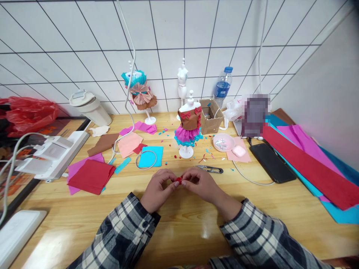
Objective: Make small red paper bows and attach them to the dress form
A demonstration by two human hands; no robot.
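Between the fingertips of both hands is a small red piece of crumpled paper [178,181], partly covered by the fingers. My left hand [159,188] pinches it from the left, and my right hand [202,186] pinches it from the right. Just beyond the right hand lies a pair of thread snips [211,169]. Behind the hands stands a small white dress form [186,151] wearing a brown bodice [188,118] with red bows and a magenta and turquoise ruffled skirt [187,136]. A turquoise paper square [154,158] and a ring bangle [137,161] lie beyond the left hand.
Red paper [92,177] and other coloured sheets lie left. A pink dish [223,143], cardboard box [211,121], water bottle [223,87] and black phone [272,162] stand or lie right. Long paper strips [311,168] cover the far right. A power strip [60,160] sits left.
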